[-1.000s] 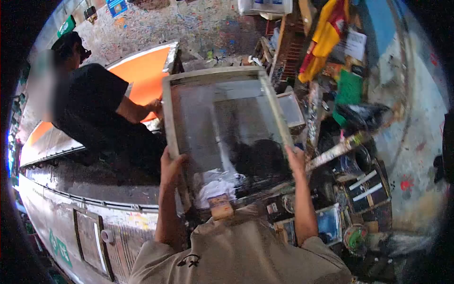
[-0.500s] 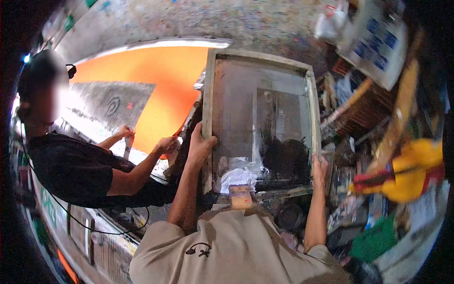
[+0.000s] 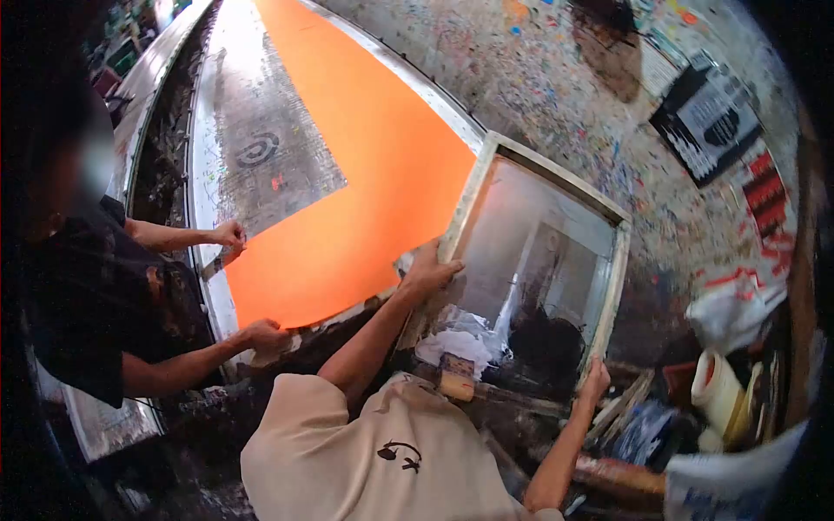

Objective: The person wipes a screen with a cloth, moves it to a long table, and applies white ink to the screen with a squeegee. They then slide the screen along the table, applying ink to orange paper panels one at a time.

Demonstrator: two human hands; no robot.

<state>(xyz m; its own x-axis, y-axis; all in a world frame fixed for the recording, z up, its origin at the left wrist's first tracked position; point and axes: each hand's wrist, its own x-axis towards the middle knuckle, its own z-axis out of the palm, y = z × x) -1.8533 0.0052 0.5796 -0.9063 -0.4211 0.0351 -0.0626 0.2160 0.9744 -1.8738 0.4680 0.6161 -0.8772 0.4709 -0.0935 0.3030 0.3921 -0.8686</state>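
A wooden-framed printing screen (image 3: 621, 260) is held tilted in front of my chest. My left hand (image 3: 432, 273) is closed around its left side rail, and my right hand (image 3: 596, 379) grips the lower right side. White ink (image 3: 453, 333) lies in a thick smear low on the mesh. A squeegee (image 3: 457, 384), its wooden part showing, rests at the lower edge by the ink. Just left of the screen, a big orange sheet (image 3: 382, 165) covers part of a long table.
A co-worker on the left has one hand (image 3: 229, 234) at the sheet's edge and another (image 3: 263, 335) at its near corner. The paint-speckled wall (image 3: 521, 104) rises beyond the table. To the right are a white plastic bag (image 3: 738, 304) and a pale jug (image 3: 719, 386).
My view has swung left, toward the orange sheet and table. The screen, still in both my hands, now tilts clockwise in view, its upper left corner beside the sheet.
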